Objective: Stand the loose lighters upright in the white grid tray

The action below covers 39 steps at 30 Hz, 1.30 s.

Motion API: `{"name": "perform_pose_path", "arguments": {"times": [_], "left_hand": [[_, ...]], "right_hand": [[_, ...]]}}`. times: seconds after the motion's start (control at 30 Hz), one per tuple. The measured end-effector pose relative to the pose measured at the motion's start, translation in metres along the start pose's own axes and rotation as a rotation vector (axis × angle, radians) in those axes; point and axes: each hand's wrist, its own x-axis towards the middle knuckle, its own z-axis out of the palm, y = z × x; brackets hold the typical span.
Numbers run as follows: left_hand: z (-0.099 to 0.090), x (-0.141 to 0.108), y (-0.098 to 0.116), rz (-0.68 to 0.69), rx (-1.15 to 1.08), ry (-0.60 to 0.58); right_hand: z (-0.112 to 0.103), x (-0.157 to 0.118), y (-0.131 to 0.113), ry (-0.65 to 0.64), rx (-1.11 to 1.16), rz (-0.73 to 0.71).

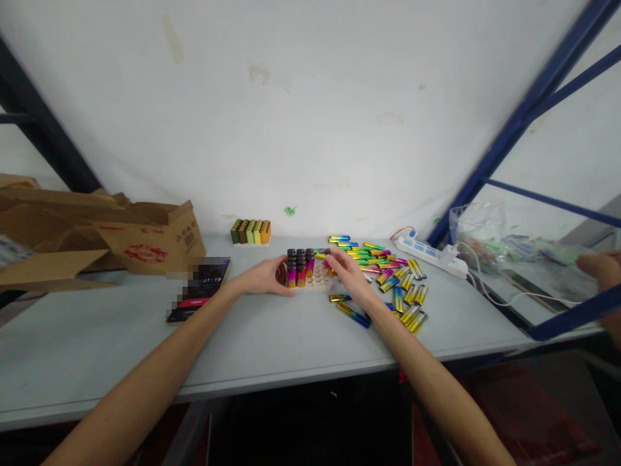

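Bare forearms come in over the table's (262, 343) near edge and converge on a pale rack (315, 283), mid-table, closer to the far edge than the near. Rack's left part carries upright lighters (296, 268), black tops, purple-to-red bodies; bare holes show toward its right end.

Left hand (266, 277): grip partly open, thumb on the near side, fingers curled round the rack's left end, has hold of it. Right hand (350, 275): grip nearly closed at the rack's right end, among lighters. Can't tell if it has hold of 1.

Loose metallic lighters (383, 259) lie flat right of the rack, from near the far edge to mid-table, some under the right forearm. Gold, blue, green, pink.

2nd rack (251, 244) sits by the far edge, left of the 1st, with upright lighters in 5 colour columns, green to orange.

Left side: phone (206, 285), clock on screen, partly pixelated. Open carton (155, 243) toward the far left corner. Far right: white power strip (431, 254), plug and cable in. Beyond the blue frame, clear bags (485, 233) and another person's hand (599, 272), blurred.
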Motion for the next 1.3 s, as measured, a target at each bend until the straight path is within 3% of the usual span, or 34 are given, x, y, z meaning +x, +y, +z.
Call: {"name": "perform_pose_path", "arguments": {"times": [0.3,0.87,1.3], "left_hand": [[0.0,-0.001,0.003,0.004,-0.031,0.01],[-0.001,-0.002,0.009,-0.012,0.054,-0.006],[0.0,-0.001,0.004,0.007,0.014,0.011]], "right_hand": [[0.006,-0.006,-0.001,-0.003,-0.084,-0.069],[0.015,-0.004,-0.002,0.004,-0.502,-0.387],[0.009,-0.002,-0.007,-0.074,-0.626,-0.4]]}}
